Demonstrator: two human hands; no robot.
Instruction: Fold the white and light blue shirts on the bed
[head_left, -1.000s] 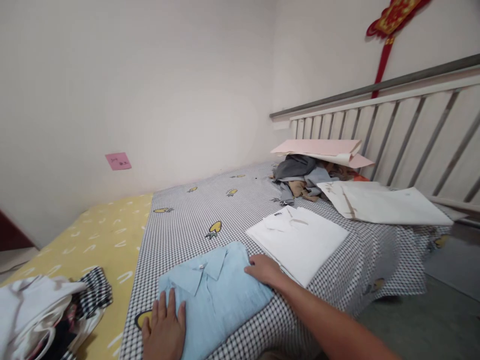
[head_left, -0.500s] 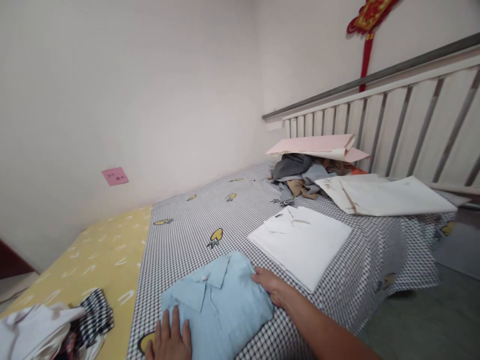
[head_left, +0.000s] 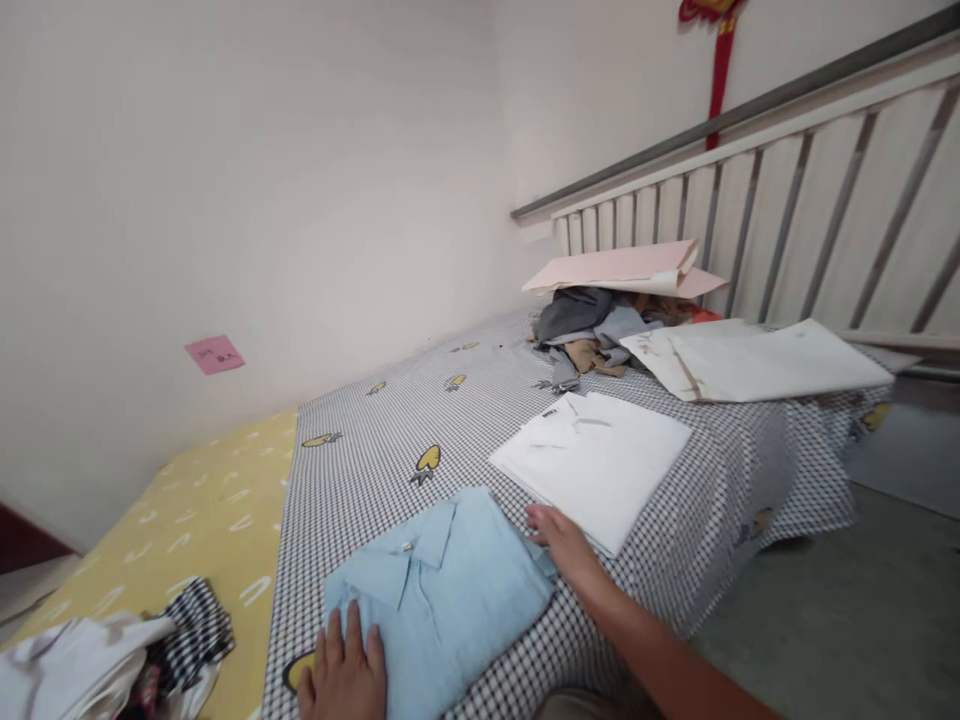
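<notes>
Gently, a folded light-blue shirt is pressed flat by the left hand and right hand, both open, neither gripping.

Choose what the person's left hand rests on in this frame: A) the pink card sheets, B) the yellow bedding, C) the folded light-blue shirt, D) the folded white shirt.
C. The left hand lies flat, fingers spread, on the folded light-blue shirt, near its lower edge.
</notes>
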